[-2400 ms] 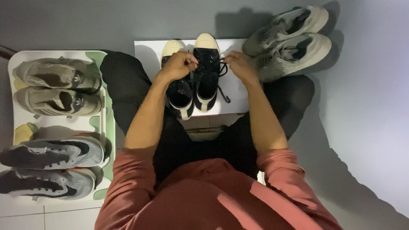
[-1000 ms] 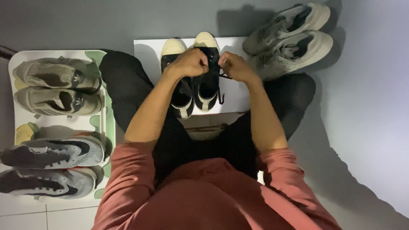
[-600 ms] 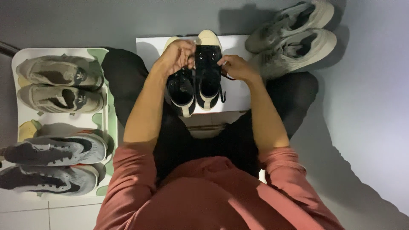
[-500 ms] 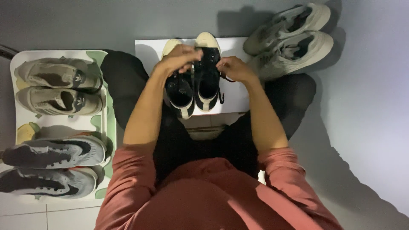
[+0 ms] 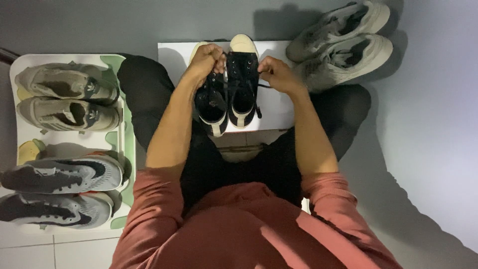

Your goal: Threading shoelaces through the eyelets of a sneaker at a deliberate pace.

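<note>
Black canvas high-top shoes with cream toe caps (image 5: pixel 234 89) stand on a white box (image 5: pixel 271 107); left hand (image 5: pixel 206 57) and right hand (image 5: pixel 276 74) pinch their black laces (image 5: pixel 264 85).

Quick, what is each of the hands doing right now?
Left hand: closed on the lace of the black shoes.
Right hand: closed on the lace at the other side.
</note>
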